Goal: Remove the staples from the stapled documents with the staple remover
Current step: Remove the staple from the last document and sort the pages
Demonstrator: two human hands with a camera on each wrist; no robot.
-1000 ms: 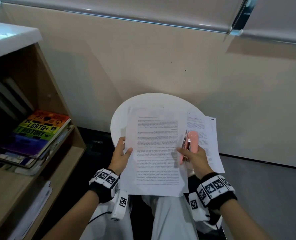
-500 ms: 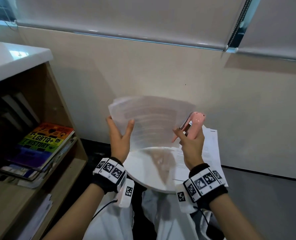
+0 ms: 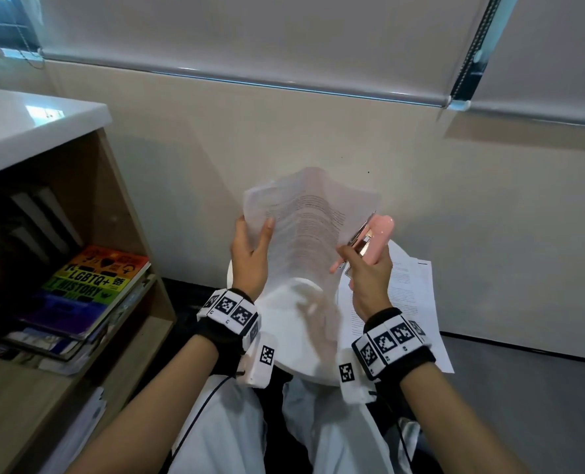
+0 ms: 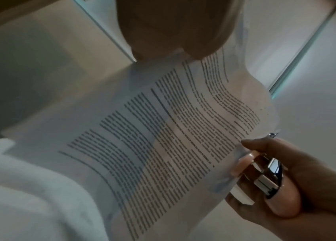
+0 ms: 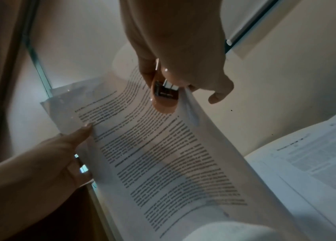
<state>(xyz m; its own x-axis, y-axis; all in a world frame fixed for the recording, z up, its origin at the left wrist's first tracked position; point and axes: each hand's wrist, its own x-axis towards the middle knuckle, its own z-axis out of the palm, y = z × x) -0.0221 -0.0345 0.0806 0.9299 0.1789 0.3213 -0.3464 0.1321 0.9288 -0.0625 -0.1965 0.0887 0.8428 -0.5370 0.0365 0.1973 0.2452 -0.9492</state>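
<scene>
Nearest: white trousers across the lap, both wrists in black bands with coded tags.

Left hand (image 3: 250, 254) grips the left edge of the stapled document (image 3: 304, 234), thumb on the printed face, fingers behind. The sheets are lifted clear of the round white table (image 3: 294, 336) and bowed, text side toward the wearer.

Right hand (image 3: 366, 278) is curled round the pink staple remover (image 3: 374, 239), and the same fingers pinch the document's right edge. Metal parts of the tool lie against that edge; no staple can be made out in any view — too small or hidden.

Just beyond, on the table's right side, a further document (image 3: 400, 302) lies flat, part overhanging the rim. Left, a wooden shelf (image 3: 126, 213) holds a rainbow-covered book (image 3: 89, 285). Far: cream wall, roller blinds.

Risks, as judged: the paper is held in air with nothing behind it — levering a staple here could tear the corner or let the tool skid. One hand doing two jobs may slip and drop the remover. The overhanging sheets could slide off if knocked
</scene>
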